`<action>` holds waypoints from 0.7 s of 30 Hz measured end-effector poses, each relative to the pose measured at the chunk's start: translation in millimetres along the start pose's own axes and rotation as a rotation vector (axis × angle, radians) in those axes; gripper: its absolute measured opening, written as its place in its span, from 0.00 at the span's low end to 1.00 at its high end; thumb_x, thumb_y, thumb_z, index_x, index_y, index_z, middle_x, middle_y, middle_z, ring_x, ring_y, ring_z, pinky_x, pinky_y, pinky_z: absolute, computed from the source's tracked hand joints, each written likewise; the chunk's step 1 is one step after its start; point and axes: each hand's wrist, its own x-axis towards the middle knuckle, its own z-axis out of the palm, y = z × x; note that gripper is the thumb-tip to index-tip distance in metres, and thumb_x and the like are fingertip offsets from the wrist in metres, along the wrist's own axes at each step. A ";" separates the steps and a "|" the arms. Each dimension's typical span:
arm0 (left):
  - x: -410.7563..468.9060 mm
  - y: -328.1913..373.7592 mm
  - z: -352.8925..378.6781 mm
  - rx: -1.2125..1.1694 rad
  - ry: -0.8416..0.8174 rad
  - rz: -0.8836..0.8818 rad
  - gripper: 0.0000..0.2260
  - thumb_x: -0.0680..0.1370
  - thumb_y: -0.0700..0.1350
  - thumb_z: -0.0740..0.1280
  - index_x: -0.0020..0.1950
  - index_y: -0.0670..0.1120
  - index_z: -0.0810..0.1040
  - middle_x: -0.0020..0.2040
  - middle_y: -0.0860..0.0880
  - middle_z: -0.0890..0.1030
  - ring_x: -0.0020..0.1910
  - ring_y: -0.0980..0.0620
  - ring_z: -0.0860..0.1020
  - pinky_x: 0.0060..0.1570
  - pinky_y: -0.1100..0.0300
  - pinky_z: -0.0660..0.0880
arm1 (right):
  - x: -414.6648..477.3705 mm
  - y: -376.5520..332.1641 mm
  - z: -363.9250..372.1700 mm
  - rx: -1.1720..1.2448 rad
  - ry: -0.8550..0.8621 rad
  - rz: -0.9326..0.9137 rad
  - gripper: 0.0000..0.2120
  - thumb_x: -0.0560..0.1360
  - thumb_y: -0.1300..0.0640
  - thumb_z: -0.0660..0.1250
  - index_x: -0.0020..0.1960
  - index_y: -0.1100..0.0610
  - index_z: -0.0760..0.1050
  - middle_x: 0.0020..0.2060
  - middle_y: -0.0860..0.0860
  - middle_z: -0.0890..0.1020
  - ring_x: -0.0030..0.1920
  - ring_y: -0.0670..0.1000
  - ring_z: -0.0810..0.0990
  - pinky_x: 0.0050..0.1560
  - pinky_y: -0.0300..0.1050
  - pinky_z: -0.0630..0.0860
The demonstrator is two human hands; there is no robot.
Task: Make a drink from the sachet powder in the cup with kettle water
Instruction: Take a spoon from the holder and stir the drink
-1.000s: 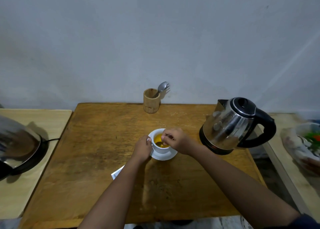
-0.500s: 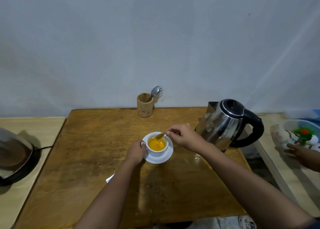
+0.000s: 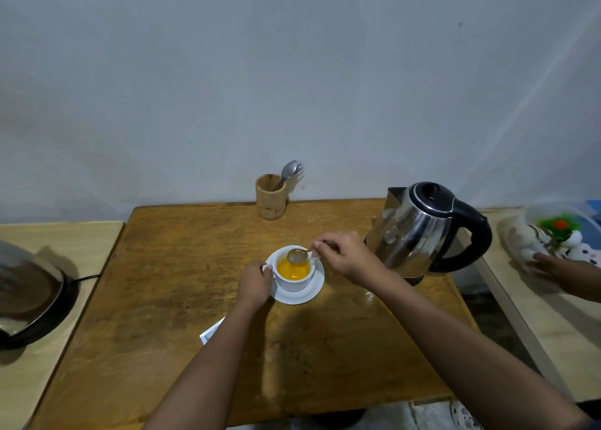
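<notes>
A white cup full of orange drink stands on a white saucer in the middle of the wooden table. My left hand grips the cup's left side at the handle. My right hand pinches a small metal spoon, its bowl lifted just above the drink at the cup's far rim. The steel kettle with a black lid and handle stands right behind my right hand. A white sachet corner peeks out beside my left forearm.
A wooden holder with a spoon and fork stands at the table's far edge by the wall. On the left side table sits a dark round appliance with a cord. On the right table, another person's hand touches a bag of items.
The spoon has come up out of the drink and now hangs over the cup's rim. The view has shifted, and another person's hand has come in at the right.
</notes>
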 end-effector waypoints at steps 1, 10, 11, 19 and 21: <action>-1.1 -0.5 -0.3 -0.006 0.000 0.008 0.13 0.80 0.42 0.57 0.55 0.37 0.77 0.53 0.37 0.80 0.49 0.43 0.76 0.44 0.58 0.68 | -0.8 0.1 1.2 0.067 0.049 0.024 0.11 0.78 0.59 0.61 0.52 0.62 0.80 0.45 0.56 0.85 0.39 0.37 0.79 0.41 0.29 0.73; -7.6 0.8 -4.5 -0.124 0.033 -0.025 0.11 0.79 0.41 0.59 0.56 0.37 0.77 0.52 0.41 0.78 0.48 0.48 0.73 0.47 0.57 0.68 | -3.4 11.9 -1.5 0.839 0.461 0.337 0.11 0.80 0.63 0.55 0.44 0.63 0.75 0.46 0.61 0.81 0.38 0.45 0.85 0.41 0.32 0.81; -7.7 2.1 -5.1 -0.152 0.036 -0.057 0.11 0.79 0.41 0.60 0.56 0.37 0.77 0.51 0.42 0.78 0.48 0.48 0.72 0.47 0.57 0.68 | -3.9 13.9 -4.3 0.890 0.507 0.355 0.12 0.80 0.63 0.55 0.43 0.62 0.75 0.48 0.63 0.81 0.41 0.48 0.85 0.43 0.33 0.82; -9.0 5.3 -5.9 -0.308 0.070 -0.174 0.11 0.78 0.40 0.63 0.57 0.37 0.77 0.50 0.44 0.76 0.49 0.49 0.72 0.48 0.58 0.68 | -32.9 47.1 2.6 0.991 0.710 0.506 0.11 0.81 0.62 0.55 0.51 0.62 0.76 0.55 0.63 0.80 0.54 0.55 0.82 0.52 0.36 0.79; -9.4 4.6 -5.3 -0.333 0.079 -0.180 0.11 0.78 0.40 0.63 0.58 0.37 0.76 0.52 0.43 0.78 0.49 0.50 0.72 0.49 0.58 0.68 | -43.0 54.4 12.4 1.059 0.735 0.582 0.11 0.81 0.63 0.55 0.50 0.63 0.75 0.56 0.63 0.80 0.53 0.53 0.82 0.51 0.35 0.79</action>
